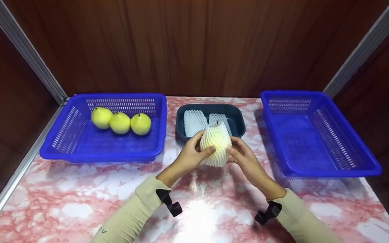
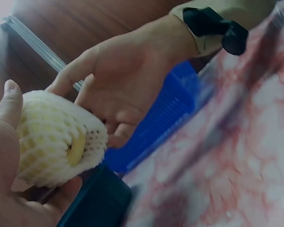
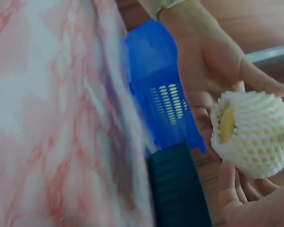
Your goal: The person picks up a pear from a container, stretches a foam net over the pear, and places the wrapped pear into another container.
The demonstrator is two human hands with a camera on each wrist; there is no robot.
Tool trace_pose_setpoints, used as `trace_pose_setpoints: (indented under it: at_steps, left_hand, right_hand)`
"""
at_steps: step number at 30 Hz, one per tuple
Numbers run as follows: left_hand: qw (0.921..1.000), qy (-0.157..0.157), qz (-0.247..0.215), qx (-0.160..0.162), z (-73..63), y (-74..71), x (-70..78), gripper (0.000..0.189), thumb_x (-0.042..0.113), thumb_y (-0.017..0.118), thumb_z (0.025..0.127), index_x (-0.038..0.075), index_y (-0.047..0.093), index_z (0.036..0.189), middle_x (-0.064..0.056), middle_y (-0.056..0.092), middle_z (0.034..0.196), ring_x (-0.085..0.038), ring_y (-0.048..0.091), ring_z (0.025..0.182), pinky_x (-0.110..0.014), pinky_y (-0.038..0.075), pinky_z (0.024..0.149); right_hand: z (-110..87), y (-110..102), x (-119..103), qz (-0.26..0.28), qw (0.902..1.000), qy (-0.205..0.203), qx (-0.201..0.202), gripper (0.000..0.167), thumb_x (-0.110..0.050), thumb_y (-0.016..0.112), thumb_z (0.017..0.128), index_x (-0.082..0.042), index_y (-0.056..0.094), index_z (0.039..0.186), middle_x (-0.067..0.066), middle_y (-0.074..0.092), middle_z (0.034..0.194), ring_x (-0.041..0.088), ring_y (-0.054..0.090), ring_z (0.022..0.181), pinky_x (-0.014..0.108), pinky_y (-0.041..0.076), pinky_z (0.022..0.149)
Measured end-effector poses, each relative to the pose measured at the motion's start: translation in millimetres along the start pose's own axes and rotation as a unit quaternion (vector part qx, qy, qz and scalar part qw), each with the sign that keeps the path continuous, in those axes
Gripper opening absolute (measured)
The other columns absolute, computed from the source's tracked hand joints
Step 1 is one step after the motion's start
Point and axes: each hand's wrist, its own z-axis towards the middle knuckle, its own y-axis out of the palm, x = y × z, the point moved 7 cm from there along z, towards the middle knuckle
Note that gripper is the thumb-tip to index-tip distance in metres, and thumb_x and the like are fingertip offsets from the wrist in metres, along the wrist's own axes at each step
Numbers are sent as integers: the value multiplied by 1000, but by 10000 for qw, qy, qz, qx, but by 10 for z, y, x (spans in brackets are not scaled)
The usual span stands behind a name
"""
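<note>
A yellow pear [image 1: 216,143] sits inside a white foam net sleeve, held upright between both hands above the table. My left hand [image 1: 194,150] grips its left side, the thumb lying across the front. From the other side my right hand [image 1: 245,155] holds it with thumb and fingers. In the left wrist view the netted pear [image 2: 52,137] shows bare skin through the sleeve's open end; the right wrist view shows the same end of the pear [image 3: 255,135]. Just behind the hands, a dark tray [image 1: 236,114] contains white foam net sleeves [image 1: 194,122].
On the left stands a blue basket [image 1: 103,153] with yellow pears [image 1: 120,123] in a row. To the right is another blue basket [image 1: 302,141] with nothing visible in it. A wooden wall [image 1: 194,47] closes off the back of the marbled table [image 1: 89,199].
</note>
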Motion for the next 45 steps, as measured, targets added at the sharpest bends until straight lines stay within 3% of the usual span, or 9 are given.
trace_pose_setpoints:
  at_steps: [10, 17, 20, 23, 26, 32, 39, 45]
  left_hand:
    - [9985, 125, 248, 468, -15, 17, 136, 99, 61, 77, 82, -2, 41, 150, -22, 56, 139, -29, 59, 122, -37, 54, 98]
    - [9988, 210, 137, 414, -23, 32, 174, 115, 73, 70, 77, -6, 35, 153, -27, 49, 147, -33, 54, 129, -37, 50, 104]
    - [9992, 272, -125, 270, -31, 40, 203, 96, 60, 61, 95, -7, 29, 155, -28, 42, 153, -32, 51, 132, -37, 48, 107]
    - [9988, 264, -390, 110, -43, 45, 221, 66, 33, 46, 109, -7, 25, 157, -26, 39, 156, -27, 54, 127, -37, 50, 103]
    - [9981, 207, -570, 42, -53, 40, 215, 57, 15, 40, 107, -7, 24, 157, -26, 41, 154, -23, 58, 120, -36, 52, 97]
    - [9970, 158, -740, 155, -56, 23, 175, 55, 2, 49, 102, -14, 30, 151, -32, 47, 142, -21, 56, 117, -30, 52, 92]
    - [9973, -10, -602, 422, -61, 8, 110, 52, 2, 55, 101, -15, 37, 147, -30, 52, 137, -23, 59, 116, -30, 54, 93]
    - [9976, -57, -649, 246, -78, 17, 99, 60, 2, 61, 98, -8, 33, 150, -30, 52, 138, -33, 56, 126, -37, 53, 101]
  right_hand:
    - [-17, 70, -96, 11, 9995, -276, 163, 44, -5, 54, 102, 3, 43, 145, 12, 57, 134, 17, 58, 117, 32, 52, 91]
    - [-4, 40, -109, 90, 9988, -242, 419, 46, -5, 53, 102, 4, 41, 145, 11, 58, 130, 16, 58, 111, 31, 51, 89]
    - [-3, 29, -126, 200, 9981, -269, 520, 46, -6, 52, 102, 4, 39, 145, 11, 57, 129, 16, 58, 111, 30, 52, 87]
    - [0, 16, -133, 355, 9971, -317, 596, 43, -6, 51, 103, 3, 40, 144, 11, 56, 130, 16, 59, 111, 30, 54, 87]
    - [7, 2, -137, 517, 9958, -394, 638, 38, -6, 50, 104, -1, 41, 141, 10, 56, 129, 18, 60, 110, 31, 55, 86]
    - [1, 8, -140, 684, 9947, -555, 523, 27, -7, 47, 105, -7, 43, 132, 7, 57, 121, 18, 61, 106, 31, 55, 86]
    - [-9, 45, -114, 518, 9962, -603, 357, 37, -5, 52, 101, -5, 36, 134, 9, 55, 128, 17, 60, 109, 31, 54, 88]
    - [-4, 46, -104, 453, 9960, -742, 184, 45, 0, 57, 96, -5, 36, 136, 9, 54, 130, 17, 60, 111, 31, 52, 87]
